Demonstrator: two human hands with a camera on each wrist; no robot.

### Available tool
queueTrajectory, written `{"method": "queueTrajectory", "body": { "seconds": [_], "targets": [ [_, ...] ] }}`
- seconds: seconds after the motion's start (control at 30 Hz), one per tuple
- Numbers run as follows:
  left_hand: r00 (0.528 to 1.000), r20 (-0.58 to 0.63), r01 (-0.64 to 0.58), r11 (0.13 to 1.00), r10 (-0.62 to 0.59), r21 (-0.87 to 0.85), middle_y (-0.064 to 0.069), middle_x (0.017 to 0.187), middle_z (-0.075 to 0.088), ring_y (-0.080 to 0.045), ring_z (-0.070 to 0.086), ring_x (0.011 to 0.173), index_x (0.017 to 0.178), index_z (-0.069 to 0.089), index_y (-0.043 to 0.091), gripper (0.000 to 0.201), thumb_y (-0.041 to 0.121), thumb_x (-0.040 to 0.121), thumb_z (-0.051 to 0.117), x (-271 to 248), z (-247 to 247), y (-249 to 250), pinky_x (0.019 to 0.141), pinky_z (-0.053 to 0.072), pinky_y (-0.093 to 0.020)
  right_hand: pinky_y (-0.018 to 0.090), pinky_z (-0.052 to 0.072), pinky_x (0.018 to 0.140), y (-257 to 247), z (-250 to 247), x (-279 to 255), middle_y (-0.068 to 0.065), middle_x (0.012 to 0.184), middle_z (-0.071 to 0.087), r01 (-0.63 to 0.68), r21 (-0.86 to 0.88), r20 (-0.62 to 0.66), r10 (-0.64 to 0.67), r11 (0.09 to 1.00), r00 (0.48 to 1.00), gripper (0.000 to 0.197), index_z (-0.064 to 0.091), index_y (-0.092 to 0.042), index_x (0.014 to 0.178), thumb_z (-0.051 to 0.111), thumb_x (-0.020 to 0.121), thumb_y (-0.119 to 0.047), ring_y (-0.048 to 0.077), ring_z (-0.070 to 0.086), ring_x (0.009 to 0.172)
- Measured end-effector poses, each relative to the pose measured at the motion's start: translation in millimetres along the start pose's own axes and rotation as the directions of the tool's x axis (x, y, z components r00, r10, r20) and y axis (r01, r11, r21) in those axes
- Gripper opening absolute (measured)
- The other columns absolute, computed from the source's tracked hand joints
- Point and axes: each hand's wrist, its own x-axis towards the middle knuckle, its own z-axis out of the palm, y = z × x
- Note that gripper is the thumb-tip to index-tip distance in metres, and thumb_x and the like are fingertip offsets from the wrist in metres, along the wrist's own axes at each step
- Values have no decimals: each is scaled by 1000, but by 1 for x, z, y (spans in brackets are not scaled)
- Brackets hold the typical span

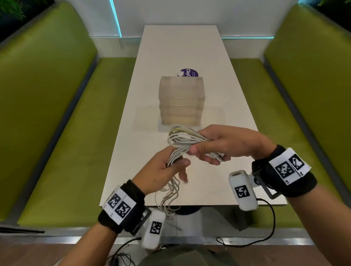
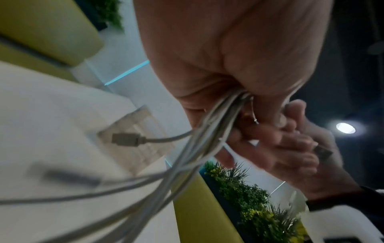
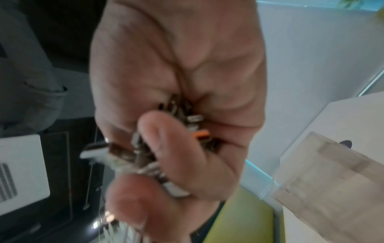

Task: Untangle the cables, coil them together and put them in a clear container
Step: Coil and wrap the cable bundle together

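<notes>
The right hand (image 1: pixel 230 144) grips the coiled cables (image 1: pixel 183 139) at centre frame, above the surface (image 1: pixel 186 50); the left hand (image 1: pixel 162 167) pinches the strands below. Loose tails (plugs dangling at lower centre) could snag or unwind the coil if either grip slackens before reaching the clear container (image 1: pixel 181 99) just beyond.

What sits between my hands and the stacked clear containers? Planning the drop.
Only bare white tabletop, seen in the head view, before the clear container stack.
</notes>
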Motion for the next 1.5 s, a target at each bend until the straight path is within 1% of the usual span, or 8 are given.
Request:
{"method": "queueTrajectory", "body": {
  "seconds": [0.17, 0.33, 0.5, 0.63, 0.83, 1.03, 1.4, 1.5],
  "targets": [
    [980, -183, 20, 952, -79, -306, 6, 51, 43, -13, 38, 41, 79, 62, 20, 41, 59, 86, 52, -7, 11, -5, 44, 35, -22, 22, 34, 39, 5, 3, -4, 5, 60, 53, 39, 110, -177, -19, 993, 984, 23, 53, -12, 78, 51, 96, -25, 21, 46, 52],
    [871, -479, -119, 898, -111, -424, -16, 95, 72, -30, 68, 84, 114, 61, 7, 46, 38, 98, 31, 11, 22, 12, 74, 57, -40, 15, 39, 45, 19, 44, 21, -3, 63, 54, -3, -5, -345, 1, 1000, 939, 21, 52, -30, 77, 50, 97, -24, 3, 50, 47],
    [885, -406, -54, 816, -228, -576, -4, 115, 70, -11, 68, 100, 127, 54, 5, 57, 43, 101, 20, 11, 24, 17, 71, 54, -20, 36, 53, 68, 28, 67, 38, 4, 80, 66, -91, -189, -402, 7, 978, 916, 13, 50, -26, 99, 42, 98, -36, 17, 64, 66],
    [897, -379, -37, 818, -226, -575, -11, 112, 70, -25, 67, 102, 123, 52, 6, 87, 77, 73, 46, 11, 17, 19, 77, 57, -38, 42, 52, 74, 22, 73, 42, 5, 81, 63, -140, -210, -370, 54, 968, 928, 19, 45, -21, 91, 36, 99, -35, 24, 66, 70],
    [843, -466, -66, 808, -269, -585, -8, 69, 65, -32, 67, 103, 88, 60, 9, 26, 25, 75, 76, 14, 18, 21, 85, 55, -35, 31, 47, 65, 12, 69, 37, 1, 77, 58, -134, -188, -182, 100, 973, 978, 21, 49, -22, 89, 37, 100, -35, 17, 56, 66],
    [854, -412, -29, 761, -318, -648, -8, 84, 71, -21, 66, 108, 85, 60, 10, 19, 27, 80, 68, 13, 21, 20, 81, 52, -36, 28, 52, 77, 18, 67, 38, 5, 107, 62, 23, -3, -203, -23, 1000, 979, 38, 51, -9, 124, 63, 88, -15, 12, 60, 92],
    [953, -263, 44, 923, -154, -382, -4, 63, 66, -41, 68, 82, 106, 68, 20, 29, 17, 78, 75, 2, -5, 28, 56, 46, -43, 23, 48, 66, 30, 77, 37, 3, 70, 60, 49, 331, -24, -43, 943, 999, 7, 56, -2, 97, 52, 95, -7, 21, 57, 67],
    [949, -286, 36, 944, -135, -328, -2, 49, 52, -32, 62, 59, 82, 66, 13, 16, 23, 76, 76, 5, -2, 27, 63, 49, -54, 29, 46, 61, 32, 82, 38, 4, 66, 55, 103, 402, -23, -102, 910, 994, 11, 51, -10, 90, 48, 95, -18, 23, 53, 60]
  ]
}}
